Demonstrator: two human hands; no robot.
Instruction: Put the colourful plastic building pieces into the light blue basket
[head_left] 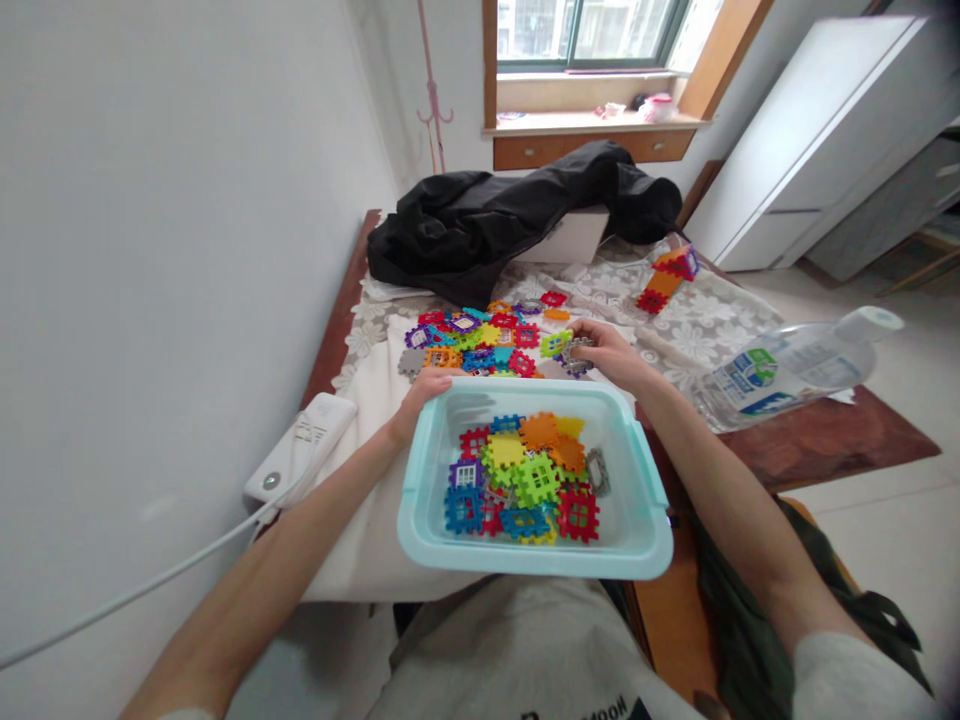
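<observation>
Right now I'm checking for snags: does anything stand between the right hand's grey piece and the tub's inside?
Only the tub's far rim lies between the grey piece in the right hand and the inside; the left hand is at the far left corner.

A home is suggested: a wood-framed window (611,32) is set above drawers (540,152), a pink coat stand (432,95) is placed nearby, and a wooden table (832,440) is spread with floral cloth (724,300) and strewn with toy-like plastic pieces (481,338)
</observation>
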